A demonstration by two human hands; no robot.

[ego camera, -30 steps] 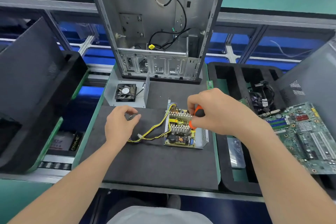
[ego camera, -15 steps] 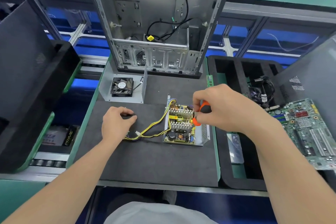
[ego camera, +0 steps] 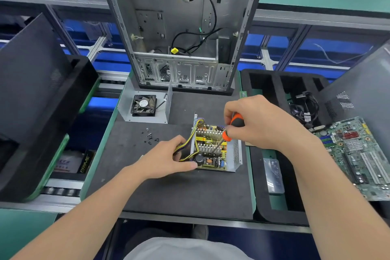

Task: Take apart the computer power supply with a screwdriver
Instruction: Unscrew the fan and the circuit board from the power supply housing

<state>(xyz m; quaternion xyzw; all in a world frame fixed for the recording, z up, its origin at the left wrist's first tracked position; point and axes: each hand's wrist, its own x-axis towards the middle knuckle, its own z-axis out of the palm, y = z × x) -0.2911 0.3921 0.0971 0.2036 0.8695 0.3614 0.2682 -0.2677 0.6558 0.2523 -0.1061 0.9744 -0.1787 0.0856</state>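
The grey sheet-metal power supply [ego camera: 236,152] lies on the black foam mat [ego camera: 179,196]. Its fan-bearing metal cover [ego camera: 126,110] is off, with small dark loose screws [ego camera: 150,136] nearby. The left hand [ego camera: 168,160] grips the supply's wired edge. The right hand [ego camera: 263,124] clasps the orange-and-black screwdriver [ego camera: 234,124], tip at the yellow circuit board [ego camera: 211,161]. Board removal appears outstanding.

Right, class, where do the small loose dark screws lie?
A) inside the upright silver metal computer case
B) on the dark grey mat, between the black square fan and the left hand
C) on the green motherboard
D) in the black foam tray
B: the small loose dark screws lie scattered on the dark grey mat, between the black square fan and the left hand, which grips the open power supply.
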